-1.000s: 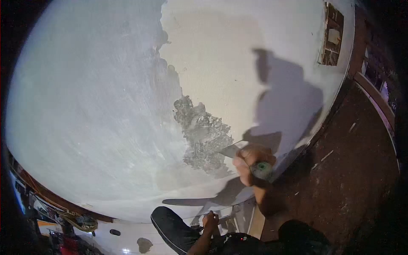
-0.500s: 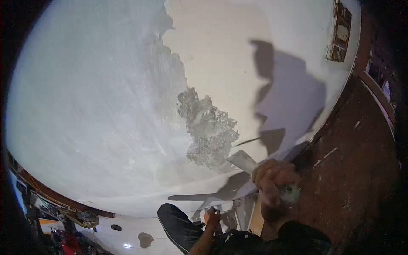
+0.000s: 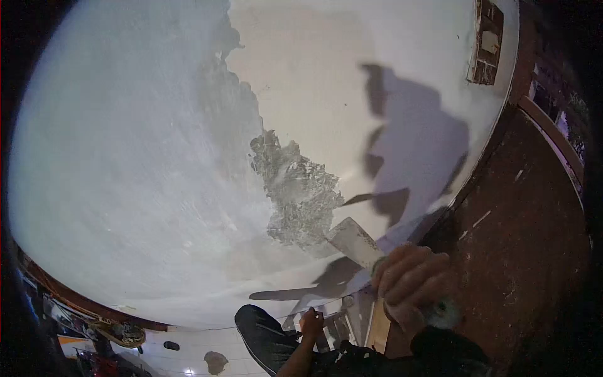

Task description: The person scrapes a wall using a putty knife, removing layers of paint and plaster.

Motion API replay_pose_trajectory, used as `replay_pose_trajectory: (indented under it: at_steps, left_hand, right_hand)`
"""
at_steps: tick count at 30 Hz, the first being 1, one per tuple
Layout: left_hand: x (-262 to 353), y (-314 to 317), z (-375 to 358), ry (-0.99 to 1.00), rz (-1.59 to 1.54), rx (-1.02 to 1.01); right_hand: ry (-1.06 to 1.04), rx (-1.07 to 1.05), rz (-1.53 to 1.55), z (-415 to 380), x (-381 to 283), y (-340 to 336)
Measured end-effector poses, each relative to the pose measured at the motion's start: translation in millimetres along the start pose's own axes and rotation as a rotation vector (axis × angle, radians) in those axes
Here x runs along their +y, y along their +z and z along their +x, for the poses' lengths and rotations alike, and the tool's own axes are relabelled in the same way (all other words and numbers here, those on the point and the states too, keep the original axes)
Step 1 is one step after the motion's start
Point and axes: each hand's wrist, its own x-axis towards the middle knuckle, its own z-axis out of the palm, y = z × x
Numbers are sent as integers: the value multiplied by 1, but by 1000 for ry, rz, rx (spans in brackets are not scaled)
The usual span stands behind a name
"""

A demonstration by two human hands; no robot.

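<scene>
While the right hand [image 3: 413,279] grasps the scraper [image 3: 353,242], over-tilting could gouge the wall [image 3: 301,81]. Left hand [image 3: 311,324]: grip unclear.

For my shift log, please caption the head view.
Right hand gripping a flat-bladed scraper near a rough grey patch on the pale wall.

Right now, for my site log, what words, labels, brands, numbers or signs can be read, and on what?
None can be read.
Scraper in the right hand, and wall: no lettering visible.
Clutter at lower left: too small and blurred to tell.
</scene>
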Motion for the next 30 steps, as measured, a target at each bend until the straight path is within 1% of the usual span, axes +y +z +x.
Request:
replay_pose_trajectory:
  at_steps: [1,3,4,5,6,7,9,11,12,14,15,16,18,20,21,22,23,25,26,27,28,29,30]
  left_hand:
    - [-18,18,3,-28,-97,18]
    - [-21,24,5,102,-11,77]
    - [-15,16,-1,257,178,112]
    - [-10,7,-4,414,369,147]
    - [-17,14,2,270,158,119]
    - [-35,32,15,129,-54,92]
    - [-37,37,5,11,-147,61]
    - [5,1,-2,83,88,94]
    - [22,-11,-5,47,102,100]
    - [9,0,-1,81,90,136]
    - [1,8,0,99,82,155]
    - [1,7,-2,74,86,128]
    - [8,-1,-1,35,94,85]
    - [28,-20,-1,17,106,89]
    - [33,-23,-4,-2,112,78]
    - [33,-23,-6,-6,112,78]
    - [30,-19,-7,-11,114,73]
    - [27,-16,-1,-11,117,75]
    - [28,-13,-1,-50,128,97]
    - [28,-11,-1,-59,104,79]
    - [23,-9,0,-66,83,62]
    - [17,-8,3,-70,66,43]
    - [13,-5,4,-20,91,89]
  right_hand:
    - [46,-61,-23,-1,-3,-5]
    - [135,71,-258,-4,1,-4]
    - [181,274,-469,-11,15,4]
    - [204,346,-428,-22,24,1]
    - [224,419,-385,-33,33,-2]
    - [221,348,-94,-49,38,-20]
    - [266,356,77,-56,19,-11]
    - [180,242,-40,-21,-13,9]
    - [69,59,-37,3,-21,8]
    - [253,86,-151,11,-15,10]
    - [555,297,-269,-6,0,13]
    - [858,518,-385,-28,18,16]
    - [987,470,-816,-71,63,1]
    - [676,189,-695,-100,84,-29]
    - [581,186,-281,-99,71,-27]
    - [377,266,-227,-102,62,-15]
    - [170,322,-183,-85,48,4]
    - [90,94,-260,-33,33,17]
    - [327,-249,-12,-23,26,-9]
    - [450,-88,-250,-24,15,-1]
    - [617,64,-476,-3,3,16]
    - [797,200,-638,17,-10,33]
    - [526,104,-348,-12,12,2]
